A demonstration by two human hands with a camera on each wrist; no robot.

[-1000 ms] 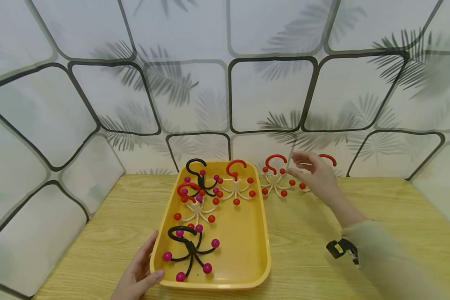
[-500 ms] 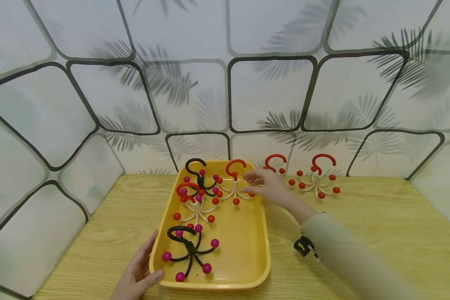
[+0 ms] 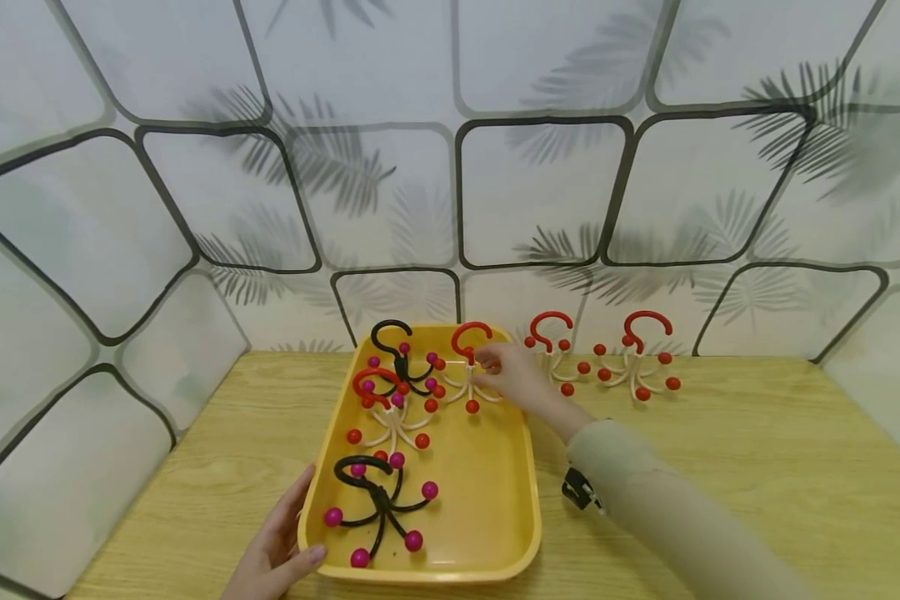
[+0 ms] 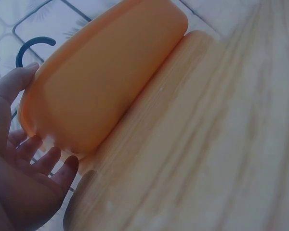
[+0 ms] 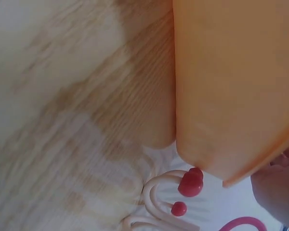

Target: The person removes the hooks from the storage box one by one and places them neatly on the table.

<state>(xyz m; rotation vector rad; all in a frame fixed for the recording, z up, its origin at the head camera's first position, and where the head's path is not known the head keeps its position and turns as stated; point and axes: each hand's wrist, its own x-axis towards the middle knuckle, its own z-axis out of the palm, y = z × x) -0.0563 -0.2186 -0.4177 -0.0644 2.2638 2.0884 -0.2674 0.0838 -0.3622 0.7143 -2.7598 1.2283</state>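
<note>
A yellow tray [image 3: 487, 483] stands on the table, holding white-legged massagers with red hook handles and black massagers. My left hand [image 3: 273, 542] grips its near left corner. In the left wrist view, the thumb of my left hand [image 4: 24, 159] lies at the rim and its fingers bend against the outer wall. My right hand [image 3: 516, 379] reaches over the tray's right rim. Its fingertips are beside the neck of the back right massager [image 3: 471, 379], with a gap between thumb and fingers. The tray wall [image 5: 231, 86] mostly hides my right hand [image 5: 279, 187] in the right wrist view.
Two more red-handled massagers, one nearer the tray [image 3: 551, 358] and one farther right [image 3: 635, 367], stand behind on the wooden table [image 3: 682, 467]. A patterned wall [image 3: 540, 192] rises behind. A black massager [image 3: 381, 504] lies in the tray's near left.
My right hand has moved left from beside the farther massager on the table, over the tray's rim, to the back right massager. My left hand and the massagers stay in place.
</note>
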